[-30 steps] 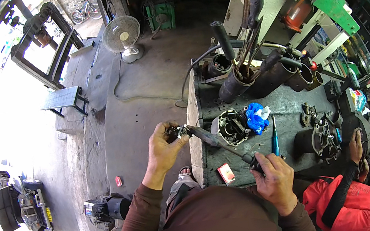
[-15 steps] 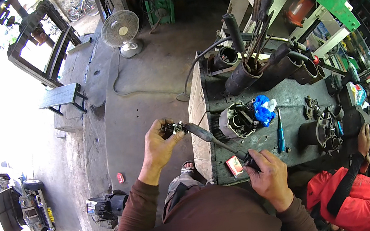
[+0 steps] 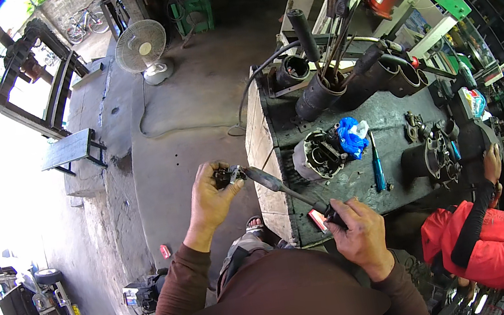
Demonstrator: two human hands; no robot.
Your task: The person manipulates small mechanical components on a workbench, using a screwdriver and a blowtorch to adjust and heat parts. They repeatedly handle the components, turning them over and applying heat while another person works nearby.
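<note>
My left hand [image 3: 206, 205] is closed around a small dark metal part [image 3: 227, 175] with a shiny end, held up over the floor left of the workbench. My right hand [image 3: 363, 237] grips the dark handle of what looks like a heavy soldering iron [image 3: 266, 179]. Its thick grey head points left and meets, or nearly meets, the shiny end of the part; exact contact cannot be made out. Under the iron's handle, a red and white box [image 3: 318, 220] lies at the bench edge, partly covered. An open round metal housing [image 3: 318, 156] stands on the bench beyond the iron.
On the workbench [image 3: 352, 194] lie a blue plastic bag [image 3: 352, 138], a teal-handled screwdriver [image 3: 379, 168] and a motor housing [image 3: 427, 159]. Metal cylinders [image 3: 321, 96] at the back hold long tools. A person in red [image 3: 483, 243] works at right. A fan [image 3: 142, 48] stands on the floor.
The view has shifted, so the bench and fan sit further left in it. Both hands keep their grips, and the iron stays against or close to the part. The person in red has shifted slightly.
</note>
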